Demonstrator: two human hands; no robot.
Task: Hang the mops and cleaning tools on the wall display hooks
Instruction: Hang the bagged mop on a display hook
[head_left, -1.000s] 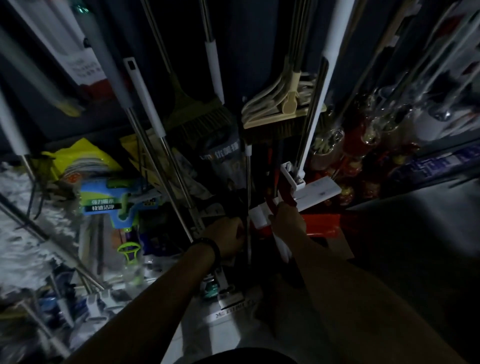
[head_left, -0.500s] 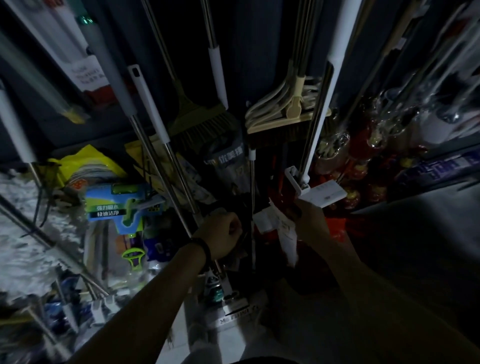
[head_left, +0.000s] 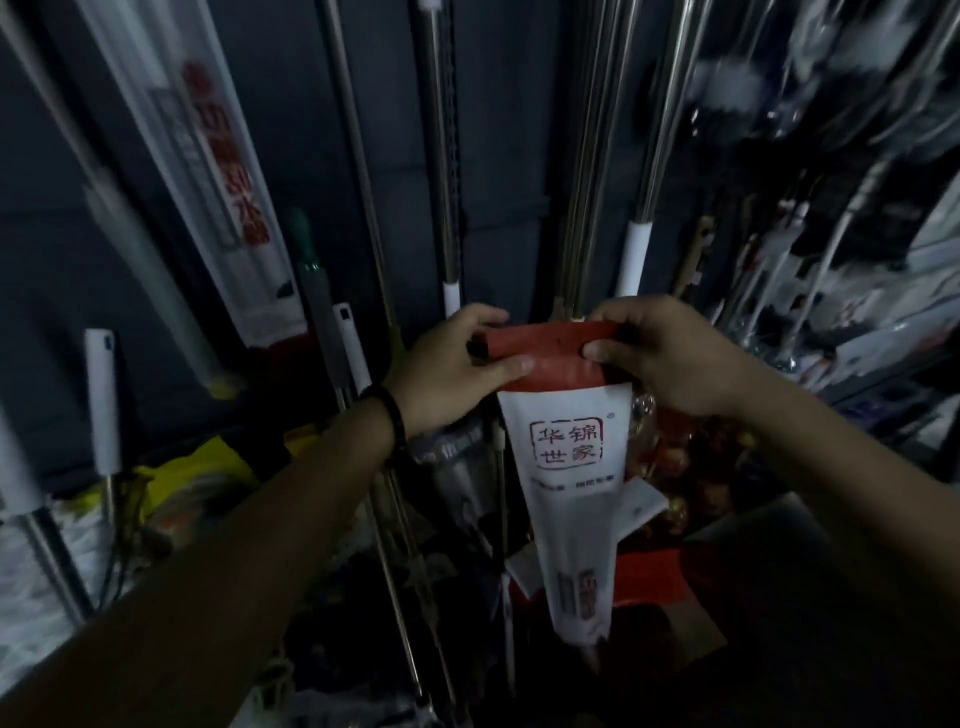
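A cleaning tool in a white tapering sleeve (head_left: 571, 499) with a red top band (head_left: 550, 340) and a red square stamp hangs upright at the middle of the head view. My left hand (head_left: 447, 371) pinches the left end of the red band, thumb in front. My right hand (head_left: 660, 353) grips the right end, fingers curled over the top. The tool is held in front of the dark wall panel (head_left: 498, 156), among hanging metal mop poles (head_left: 441, 156). Any hook is hidden in the dim light.
White-gripped handles (head_left: 101, 400) and a packaged pole (head_left: 218, 171) hang at the left. Shiny wrapped tools (head_left: 831, 182) crowd the right. Below lie yellow packaging (head_left: 208, 467), a red item (head_left: 644, 577) and white mop fibres (head_left: 26, 571).
Both hands rose from the low clutter to chest height, lifting the white-sleeved tool by its red band. The view tilted upward toward the wall.
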